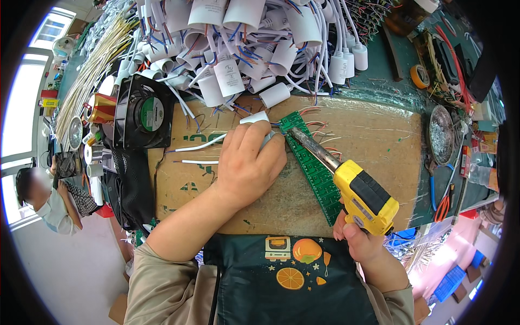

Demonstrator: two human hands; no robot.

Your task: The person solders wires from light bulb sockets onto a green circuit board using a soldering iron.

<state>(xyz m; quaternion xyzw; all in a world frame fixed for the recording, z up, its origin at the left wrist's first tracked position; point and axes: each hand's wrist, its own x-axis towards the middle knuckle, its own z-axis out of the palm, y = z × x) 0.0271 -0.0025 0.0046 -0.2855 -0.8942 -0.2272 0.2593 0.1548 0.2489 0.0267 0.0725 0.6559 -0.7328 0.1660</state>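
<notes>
My right hand (358, 238) is wrapped round the handle of a yellow and black soldering gun (367, 197). The gun's metal tip reaches the upper part of a long green circuit board panel (316, 174), which lies slantwise on the worktop. Closed over a white cylindrical housing (253, 118), my left hand (250, 158) rests just left of the board's upper end. Blue wire ends run from under its fingers to the board, close to the tip. White cables (201, 144) stick out to the left of that hand. Thin red and white wires (325, 135) stand off the board's right edge.
A heap of white housings with cables (227, 76) covers the back of the brown board (379, 124). At left stands a black fan (143, 112). To the right are a round metal dish (442, 135), orange tape (419, 76) and pliers (433, 184). Another person (54, 203) sits far left.
</notes>
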